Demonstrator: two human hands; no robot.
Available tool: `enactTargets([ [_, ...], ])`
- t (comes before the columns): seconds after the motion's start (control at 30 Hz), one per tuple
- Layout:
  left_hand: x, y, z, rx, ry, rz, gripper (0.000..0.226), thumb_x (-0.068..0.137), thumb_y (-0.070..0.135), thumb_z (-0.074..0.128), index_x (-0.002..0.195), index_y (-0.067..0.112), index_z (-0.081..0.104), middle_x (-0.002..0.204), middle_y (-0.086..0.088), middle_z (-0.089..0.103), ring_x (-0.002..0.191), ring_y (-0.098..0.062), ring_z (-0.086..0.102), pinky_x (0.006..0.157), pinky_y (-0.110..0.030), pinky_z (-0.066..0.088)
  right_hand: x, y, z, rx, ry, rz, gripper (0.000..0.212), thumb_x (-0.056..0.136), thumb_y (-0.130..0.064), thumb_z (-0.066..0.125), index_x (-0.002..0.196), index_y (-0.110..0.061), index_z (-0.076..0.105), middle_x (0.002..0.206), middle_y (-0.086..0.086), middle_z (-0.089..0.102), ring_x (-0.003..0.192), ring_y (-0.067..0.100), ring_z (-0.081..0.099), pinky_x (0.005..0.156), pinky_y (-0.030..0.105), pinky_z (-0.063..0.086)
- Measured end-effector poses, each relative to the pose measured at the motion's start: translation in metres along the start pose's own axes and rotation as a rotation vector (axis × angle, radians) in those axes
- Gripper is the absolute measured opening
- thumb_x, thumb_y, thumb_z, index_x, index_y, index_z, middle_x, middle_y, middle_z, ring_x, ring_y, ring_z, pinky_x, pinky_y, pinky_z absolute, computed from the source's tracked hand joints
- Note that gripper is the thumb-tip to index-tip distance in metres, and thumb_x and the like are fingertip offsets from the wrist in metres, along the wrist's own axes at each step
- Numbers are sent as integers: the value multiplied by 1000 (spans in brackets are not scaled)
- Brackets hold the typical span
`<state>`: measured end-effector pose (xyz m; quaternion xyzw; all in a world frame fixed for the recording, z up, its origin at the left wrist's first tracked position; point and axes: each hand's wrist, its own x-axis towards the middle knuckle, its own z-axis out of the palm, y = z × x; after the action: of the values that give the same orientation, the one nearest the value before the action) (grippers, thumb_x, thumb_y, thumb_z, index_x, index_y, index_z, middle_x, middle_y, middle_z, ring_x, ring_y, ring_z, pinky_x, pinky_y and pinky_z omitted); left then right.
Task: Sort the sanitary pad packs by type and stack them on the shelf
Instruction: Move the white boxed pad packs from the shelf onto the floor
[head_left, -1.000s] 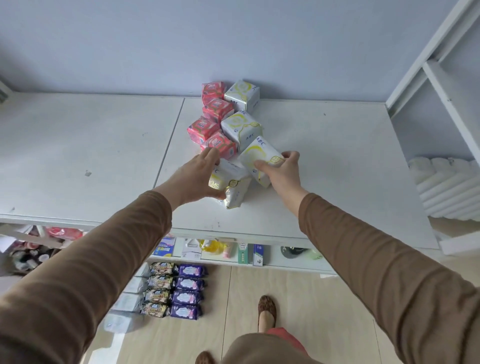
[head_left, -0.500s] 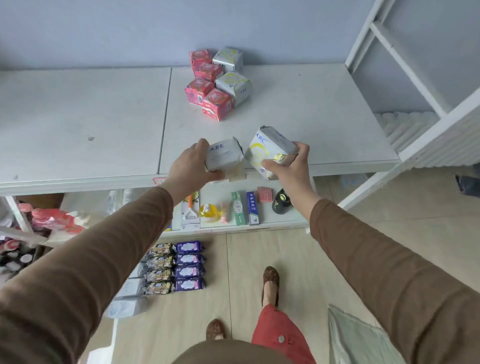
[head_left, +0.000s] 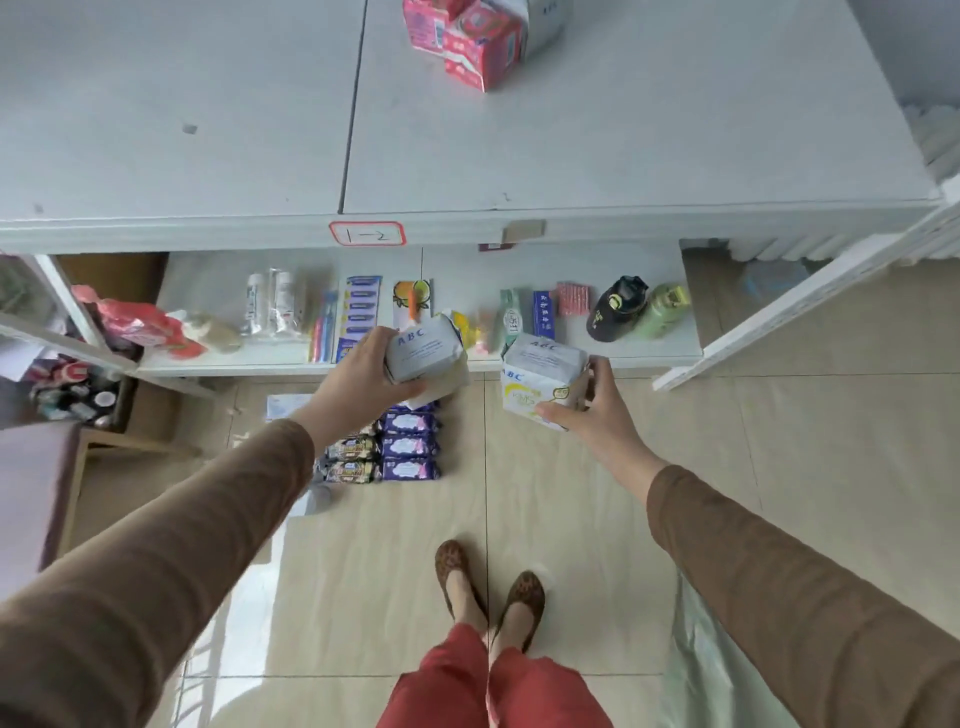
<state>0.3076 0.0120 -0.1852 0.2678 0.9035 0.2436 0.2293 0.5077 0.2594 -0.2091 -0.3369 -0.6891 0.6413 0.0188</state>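
My left hand (head_left: 363, 382) grips white ABC pad packs (head_left: 423, 353), held over the floor in front of the lower shelf. My right hand (head_left: 584, 410) holds a white and yellow ABC pad pack (head_left: 540, 382) at about the same height, to the right. On the top shelf (head_left: 623, 156), at the frame's upper edge, stand pink pad packs (head_left: 478, 41) with a white pack (head_left: 545, 21) beside them, partly cut off. Purple packs (head_left: 410, 447) and dark patterned packs (head_left: 353, 457) lie in rows on the floor below my left hand.
The lower shelf (head_left: 649, 348) carries toothpaste, toothbrushes, small boxes, a black bottle (head_left: 615, 309) and a green bottle (head_left: 662, 309). A label reading 1-2 (head_left: 367, 234) sits on the top shelf's edge. A crate of small items (head_left: 72, 395) stands at left. My feet (head_left: 488, 587) are on the tiled floor.
Both hands have drawn back from the top shelf and dropped lower, carrying their packs. My view has tilted down, so the lower shelf and floor now fill the frame.
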Motion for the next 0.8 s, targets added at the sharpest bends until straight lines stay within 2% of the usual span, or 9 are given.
enactTargets([
  [0.13, 14, -46, 53, 20, -25, -33, 66, 73, 43, 80, 124, 18, 48, 112, 2, 51, 95, -17, 51, 79, -34, 46, 8, 66, 17, -48, -63, 57, 61, 73, -10, 85, 117, -28, 47, 100, -22, 63, 84, -9, 61, 72, 11, 48],
  [0.3, 46, -110, 134, 67, -95, -50, 63, 69, 39, 82, 120, 18, 50, 111, 1, 54, 92, -14, 47, 75, -29, 36, 36, 151, 49, -82, -95, 116, 65, 73, -6, 84, 118, -34, 47, 112, -12, 61, 89, -11, 61, 74, 12, 49],
  [0.37, 62, -139, 172, 80, -131, -46, 63, 69, 36, 82, 120, 17, 49, 110, 2, 51, 94, -16, 49, 75, -29, 36, 51, 190, 66, -93, -90, 120, 65, 69, -13, 84, 117, -35, 47, 111, -12, 61, 87, -14, 59, 71, 10, 48],
  [0.47, 91, -182, 231, 121, -165, -13, 68, 71, 32, 82, 126, 12, 49, 117, -4, 47, 103, -25, 53, 81, -33, 43, 80, 255, 91, -123, -94, 136, 67, 64, -24, 82, 121, -28, 48, 111, -14, 62, 94, -9, 59, 81, 19, 49],
  [0.53, 114, -208, 270, 152, -179, 19, 72, 72, 30, 82, 131, 9, 48, 123, -9, 46, 107, -29, 52, 88, -36, 44, 100, 300, 106, -161, -102, 142, 64, 68, -21, 85, 120, -25, 48, 113, -12, 63, 100, -2, 60, 85, 26, 50],
  [0.57, 126, -220, 288, 166, -180, 38, 72, 73, 31, 82, 133, 10, 49, 123, -9, 47, 108, -29, 53, 89, -36, 44, 110, 323, 113, -183, -94, 136, 62, 70, -18, 86, 119, -23, 49, 113, -10, 62, 100, -5, 58, 83, 22, 48],
  [0.63, 150, -243, 324, 192, -182, 69, 73, 73, 34, 81, 135, 14, 49, 124, -7, 51, 111, -27, 53, 90, -36, 44, 130, 364, 125, -228, -63, 115, 60, 68, -18, 88, 114, -21, 49, 109, -5, 59, 94, -20, 51, 72, 4, 41],
  [0.7, 173, -265, 357, 243, -174, 91, 74, 74, 38, 80, 138, 19, 48, 127, -4, 54, 116, -25, 51, 91, -37, 46, 152, 402, 136, -255, -53, 103, 61, 64, -24, 88, 111, -23, 49, 106, 0, 56, 89, -25, 45, 66, -2, 37],
  [0.8, 210, -292, 396, 350, -123, 128, 75, 74, 44, 78, 139, 23, 47, 126, -3, 57, 117, -25, 50, 89, -39, 47, 186, 452, 148, -270, -92, 119, 60, 63, -29, 85, 111, -32, 48, 108, 5, 55, 98, -9, 49, 68, 8, 39],
])
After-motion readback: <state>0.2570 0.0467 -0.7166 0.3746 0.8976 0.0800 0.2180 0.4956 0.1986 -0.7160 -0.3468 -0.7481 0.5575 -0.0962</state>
